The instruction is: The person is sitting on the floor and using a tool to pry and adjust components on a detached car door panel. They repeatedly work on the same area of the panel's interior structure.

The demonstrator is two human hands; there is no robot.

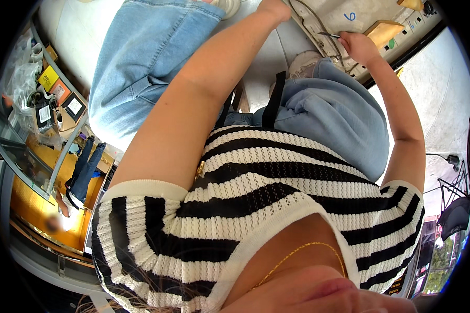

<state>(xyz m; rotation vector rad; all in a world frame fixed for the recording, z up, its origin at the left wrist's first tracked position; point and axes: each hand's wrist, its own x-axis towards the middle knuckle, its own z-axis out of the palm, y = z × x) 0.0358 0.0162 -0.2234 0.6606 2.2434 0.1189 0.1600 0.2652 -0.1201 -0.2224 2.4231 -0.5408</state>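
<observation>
At the top right, my right hand point(359, 48) is closed around a thin, dark, pointed tool point(329, 35). Whether it is a blade or a pick, I cannot tell. Its tip points left, over a worn beige panel point(344, 23) with a blue handwritten mark. A dark cable point(314, 15) runs along the panel's near left edge. My left hand point(275, 9) reaches the top edge of the view, beside the panel's left end. Its fingers are mostly cut off there, so what they hold or touch is hidden.
A tan piece point(384, 33) sits on the panel, right of my right hand. My knees in jeans point(318, 104) flank the pale tiled floor point(284, 49). Far left, a glass case point(23, 151) holds small boxes point(57, 91) and plastic bags. Another person point(81, 177) is beyond it.
</observation>
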